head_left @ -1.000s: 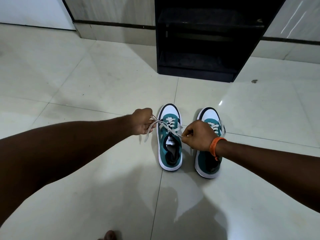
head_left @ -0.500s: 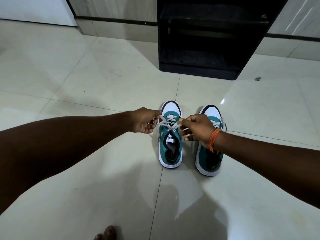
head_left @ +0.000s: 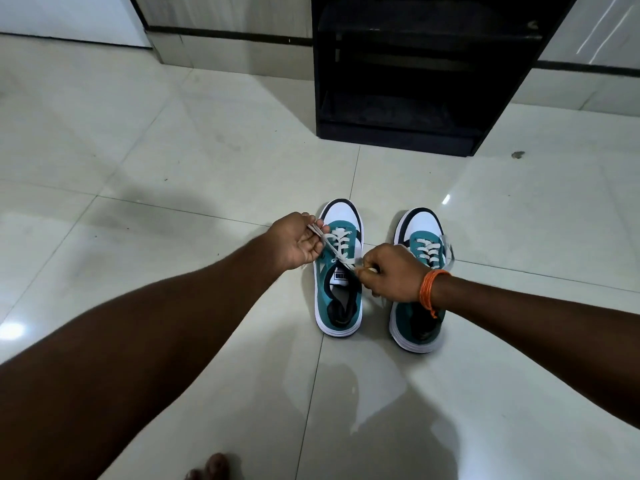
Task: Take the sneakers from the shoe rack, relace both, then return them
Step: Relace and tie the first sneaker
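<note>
Two teal and white sneakers stand side by side on the floor, toes pointing away from me. The left sneaker (head_left: pixel 337 299) has a white lace (head_left: pixel 337 252) crossing its upper eyelets. My left hand (head_left: pixel 298 242) pinches one lace end just left of the shoe's toe. My right hand (head_left: pixel 389 273), with an orange thread band at the wrist, pinches the other lace end above the tongue and covers part of the right sneaker (head_left: pixel 420 237), whose lacing shows above my knuckles.
A black shoe rack (head_left: pixel 398 133) with bare dark shelves stands on the floor straight ahead, beyond the sneakers. Glossy pale floor tiles (head_left: pixel 156 161) spread all around. My bare toes (head_left: pixel 213 467) show at the bottom edge. A small dark speck (head_left: pixel 517 154) lies right of the rack.
My hands came together over the left sneaker half a second ago, then spread apart again. The right hand has dropped toward the tongue, drawing the lace across the shoe.
</note>
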